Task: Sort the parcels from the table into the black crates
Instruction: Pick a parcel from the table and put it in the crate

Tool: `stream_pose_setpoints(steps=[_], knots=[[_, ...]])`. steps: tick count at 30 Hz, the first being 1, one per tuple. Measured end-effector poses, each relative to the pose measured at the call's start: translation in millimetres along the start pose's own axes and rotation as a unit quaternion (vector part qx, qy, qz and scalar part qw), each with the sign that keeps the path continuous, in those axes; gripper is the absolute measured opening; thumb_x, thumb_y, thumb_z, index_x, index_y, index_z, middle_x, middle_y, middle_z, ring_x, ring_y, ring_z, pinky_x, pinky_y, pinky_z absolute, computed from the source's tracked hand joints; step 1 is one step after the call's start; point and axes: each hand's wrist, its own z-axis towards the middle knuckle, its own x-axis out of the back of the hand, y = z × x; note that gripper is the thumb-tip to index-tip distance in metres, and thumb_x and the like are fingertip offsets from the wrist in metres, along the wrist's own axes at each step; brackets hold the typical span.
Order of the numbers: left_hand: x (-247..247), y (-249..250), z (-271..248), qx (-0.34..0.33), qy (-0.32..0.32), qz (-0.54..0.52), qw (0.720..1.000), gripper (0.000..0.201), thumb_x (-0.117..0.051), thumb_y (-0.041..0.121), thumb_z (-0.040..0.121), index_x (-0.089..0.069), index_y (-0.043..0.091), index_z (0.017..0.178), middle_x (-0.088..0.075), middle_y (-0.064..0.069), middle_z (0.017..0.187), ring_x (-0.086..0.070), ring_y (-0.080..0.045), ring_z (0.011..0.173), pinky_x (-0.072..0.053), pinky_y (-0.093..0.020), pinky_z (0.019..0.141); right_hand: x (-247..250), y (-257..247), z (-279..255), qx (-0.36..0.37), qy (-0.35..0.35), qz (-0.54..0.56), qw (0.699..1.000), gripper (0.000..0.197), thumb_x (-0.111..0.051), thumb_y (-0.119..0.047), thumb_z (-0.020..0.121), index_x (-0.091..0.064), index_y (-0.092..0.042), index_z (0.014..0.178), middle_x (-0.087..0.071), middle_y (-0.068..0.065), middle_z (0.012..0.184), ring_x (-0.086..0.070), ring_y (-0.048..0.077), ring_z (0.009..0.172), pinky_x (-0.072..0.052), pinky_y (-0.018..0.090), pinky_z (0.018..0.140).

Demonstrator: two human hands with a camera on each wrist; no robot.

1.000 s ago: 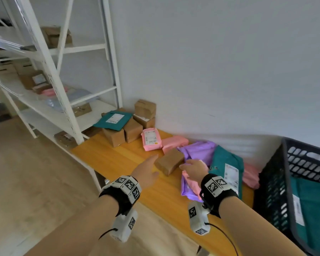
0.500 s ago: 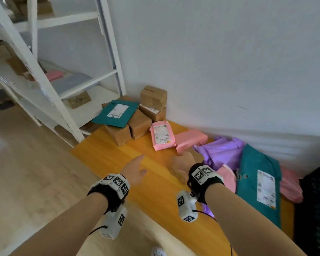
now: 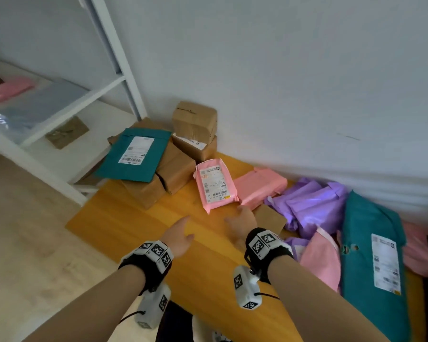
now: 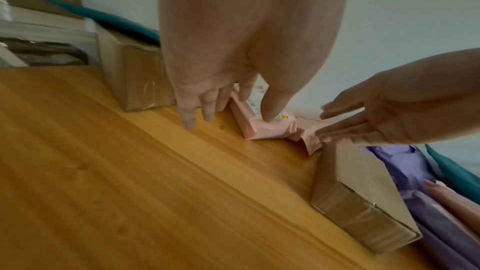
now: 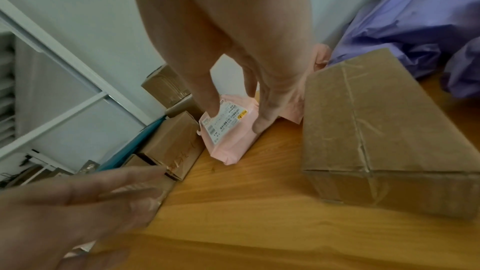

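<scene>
On the wooden table (image 3: 134,218) lies a pink parcel (image 3: 215,185) with a white label, and a second pink parcel (image 3: 260,186) is beside it. My right hand (image 3: 240,215) reaches flat over a small brown box (image 3: 269,218). Its straight fingers (image 5: 262,122) are at the labelled pink parcel's (image 5: 228,130) near corner, holding nothing. My left hand (image 3: 183,228) hovers open above bare table, just left of that parcel (image 4: 262,128). The brown box (image 4: 363,202) sits below my right hand (image 4: 337,122). No crate shows plainly.
Brown boxes (image 3: 173,169) are stacked at the back left against the wall, with a teal mailer (image 3: 136,154) on top. Purple bags (image 3: 314,203), a pink bag (image 3: 324,262) and a large teal mailer (image 3: 373,255) crowd the right. A white shelf rack (image 3: 59,134) stands to the left.
Both hands moved forward and left towards the pink parcels. My right hand left the purple and pink bags and passed over the brown box. The view swung left, so the crate left the frame.
</scene>
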Motion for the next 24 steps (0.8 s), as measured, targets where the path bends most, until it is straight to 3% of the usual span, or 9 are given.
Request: stream_pose_setpoints(steps=[4,6,11,16,20,21,24], knots=[[13.1,2.1,38.5,-0.030,-0.027,0.005,0.999,0.064,-0.048,0.022,0.098,-0.014,0.022,0.152,-0.020,0.001,0.157,-0.028,-0.021,0.142,-0.031,-0.033,0.113,-9.6,-13.0,19.4,-0.030,0.032,0.009,0.999,0.053,-0.059,-0.014,0.088,-0.037,-0.006,0.136,-0.050,0.012,0.130,-0.051,0.030,0.118,-0.043,0.034,0.098],[23.2,2.0,53.5,-0.038,-0.047,0.000,0.998,0.063,-0.048,0.020,0.098,-0.015,0.022,0.152,-0.021,0.000,0.157,-0.029,-0.021,0.141,-0.031,-0.034,0.113,-18.9,-21.2,28.6,-0.039,0.049,0.003,0.998,0.064,-0.058,-0.012,0.083,-0.028,-0.010,0.140,-0.043,0.013,0.135,-0.046,0.031,0.122,-0.041,0.040,0.102],[47.7,-3.4,88.7,-0.068,-0.075,-0.003,0.995,0.062,-0.047,0.016,0.098,-0.017,0.021,0.151,-0.023,0.001,0.156,-0.031,-0.020,0.140,-0.032,-0.033,0.113,-39.9,-36.5,56.6,-0.011,0.113,-0.104,0.988,0.082,-0.072,-0.026,0.079,-0.022,-0.009,0.142,-0.031,0.010,0.142,-0.033,0.029,0.133,-0.035,0.040,0.108],[59.1,-11.5,115.6,-0.085,-0.112,-0.015,0.990,0.058,-0.043,0.011,0.099,-0.021,0.028,0.149,-0.030,0.001,0.153,-0.050,-0.025,0.125,-0.049,-0.032,0.094,-61.5,-43.5,78.3,-0.016,0.165,-0.162,0.973,0.103,-0.078,-0.039,0.072,-0.013,-0.006,0.145,-0.023,0.011,0.148,-0.024,0.028,0.139,-0.025,0.042,0.116],[59.2,-13.6,128.3,-0.096,-0.136,-0.045,0.985,0.057,-0.042,0.013,0.099,-0.021,0.033,0.148,-0.034,0.000,0.151,-0.056,-0.008,0.104,-0.050,-0.024,0.080,-75.5,-44.2,93.3,-0.045,0.188,-0.205,0.959,0.118,-0.079,-0.050,0.067,-0.005,-0.004,0.147,-0.017,0.012,0.151,-0.015,0.027,0.143,-0.013,0.041,0.119],[58.5,-14.3,130.7,-0.098,-0.140,-0.048,0.984,0.057,-0.043,0.013,0.099,-0.022,0.033,0.148,-0.034,0.000,0.151,-0.056,-0.007,0.103,-0.049,-0.024,0.082,-78.1,-44.4,96.7,-0.054,0.194,-0.212,0.956,0.120,-0.078,-0.052,0.067,-0.004,-0.003,0.147,-0.017,0.012,0.151,-0.014,0.028,0.144,-0.011,0.041,0.119],[57.2,-18.1,134.4,-0.097,-0.155,-0.050,0.982,0.057,-0.043,0.014,0.099,-0.022,0.034,0.148,-0.035,0.001,0.151,-0.051,-0.016,0.121,-0.047,-0.021,0.084,-83.3,-47.2,102.9,-0.079,0.197,-0.225,0.951,0.124,-0.076,-0.056,0.066,0.000,-0.001,0.148,-0.013,0.014,0.153,-0.010,0.030,0.145,-0.006,0.042,0.120]])
